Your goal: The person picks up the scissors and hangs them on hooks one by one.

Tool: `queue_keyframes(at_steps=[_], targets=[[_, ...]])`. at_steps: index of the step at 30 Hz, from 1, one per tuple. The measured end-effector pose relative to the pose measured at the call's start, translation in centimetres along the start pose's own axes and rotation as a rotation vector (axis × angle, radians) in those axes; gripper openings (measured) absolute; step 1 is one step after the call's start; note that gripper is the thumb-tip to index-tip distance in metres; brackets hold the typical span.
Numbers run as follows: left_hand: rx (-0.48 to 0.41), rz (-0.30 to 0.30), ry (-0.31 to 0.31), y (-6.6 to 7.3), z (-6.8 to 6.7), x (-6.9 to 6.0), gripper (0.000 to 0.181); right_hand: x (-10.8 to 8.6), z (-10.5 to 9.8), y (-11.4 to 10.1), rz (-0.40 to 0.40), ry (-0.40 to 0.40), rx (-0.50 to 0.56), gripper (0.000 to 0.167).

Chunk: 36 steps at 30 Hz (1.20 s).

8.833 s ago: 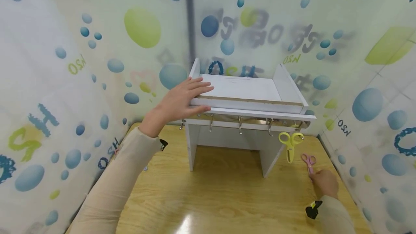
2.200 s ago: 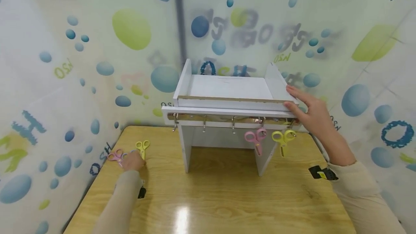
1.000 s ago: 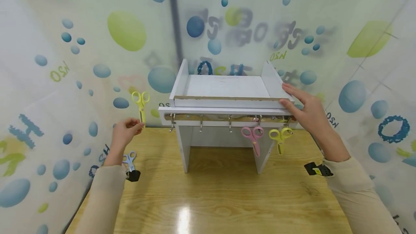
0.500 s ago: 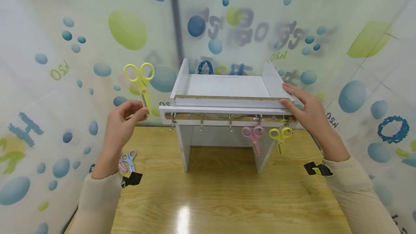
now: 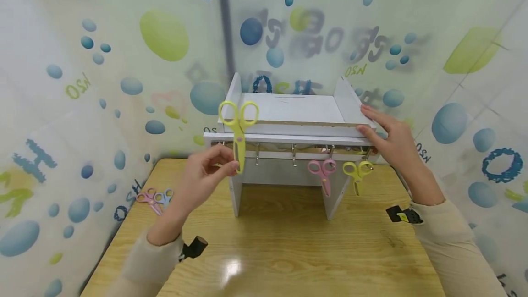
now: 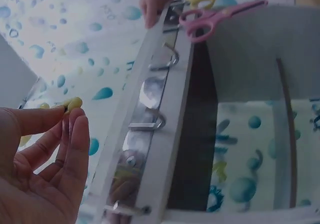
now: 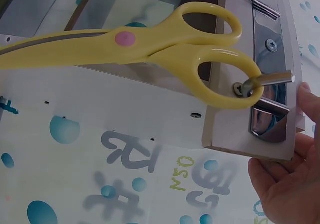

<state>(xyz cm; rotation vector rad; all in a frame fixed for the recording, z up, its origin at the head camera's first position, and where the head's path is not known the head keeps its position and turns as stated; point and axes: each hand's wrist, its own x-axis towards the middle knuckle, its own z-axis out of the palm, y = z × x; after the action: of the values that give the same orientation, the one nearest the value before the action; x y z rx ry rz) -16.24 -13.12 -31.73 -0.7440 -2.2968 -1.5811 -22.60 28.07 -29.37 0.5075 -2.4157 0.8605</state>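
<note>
A pair of yellow plastic scissors (image 5: 239, 137), with two rounded ring handles and a small pink pivot disc, is in the left hand (image 5: 202, 178), positioned in front of the left end of the shelf unit. The rings point upward and the closed blades point downward; the long axis is close to vertical in the head view. The left thumb and fingers pinch the scissors near the blade tip. The tool is apart from the metal rail.

The shelf unit (image 5: 297, 109) consists of flat white panels, with a rough brown edge exposed along the front of its top tray. Below this edge, a shiny metal rail (image 5: 274, 149) carries a row of curved metal hooks (image 5: 294, 155). At its right end hang a pair of pink scissors (image 5: 323, 177) and a second yellow pair (image 5: 358, 177), blades downward; one ring of the latter encircles its hook. The right hand (image 5: 393, 143) grips the unit's right front corner.

The unit stands on a glossy wood-grain table (image 5: 288, 260). At the table's left side, another pink pair (image 5: 151, 200) and a light-blue pair (image 5: 166, 197) lie close together.
</note>
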Motion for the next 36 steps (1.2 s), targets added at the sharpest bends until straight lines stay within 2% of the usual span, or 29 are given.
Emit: queue_keyframes(at_steps=[6,10,14,18,28,36], targets=[[-0.064,-0.033,-0.158,-1.3,4.7,-1.2,0.005,-0.1,0.1,0.1,-0.006,0.01,-0.003,0.05],[-0.117,-0.06,-0.203,-2.6,7.2,-1.9,0.005,-0.2,0.3,0.2,-0.009,0.015,0.0,0.05],[-0.143,-0.076,-0.223,-4.0,9.0,-2.3,0.007,-0.3,0.3,0.2,0.007,0.009,0.013,0.051],[-0.133,-0.107,-0.215,-5.0,10.1,-2.5,0.009,-0.2,0.4,0.3,0.015,0.004,0.015,0.051],[-0.13,-0.19,-0.187,-7.2,11.8,-2.9,0.008,-0.2,0.5,0.3,-0.002,0.018,0.018,0.049],[-0.109,-0.191,-0.181,-8.2,12.5,-2.8,0.008,0.0,0.3,0.4,-0.007,0.035,0.026,0.049]])
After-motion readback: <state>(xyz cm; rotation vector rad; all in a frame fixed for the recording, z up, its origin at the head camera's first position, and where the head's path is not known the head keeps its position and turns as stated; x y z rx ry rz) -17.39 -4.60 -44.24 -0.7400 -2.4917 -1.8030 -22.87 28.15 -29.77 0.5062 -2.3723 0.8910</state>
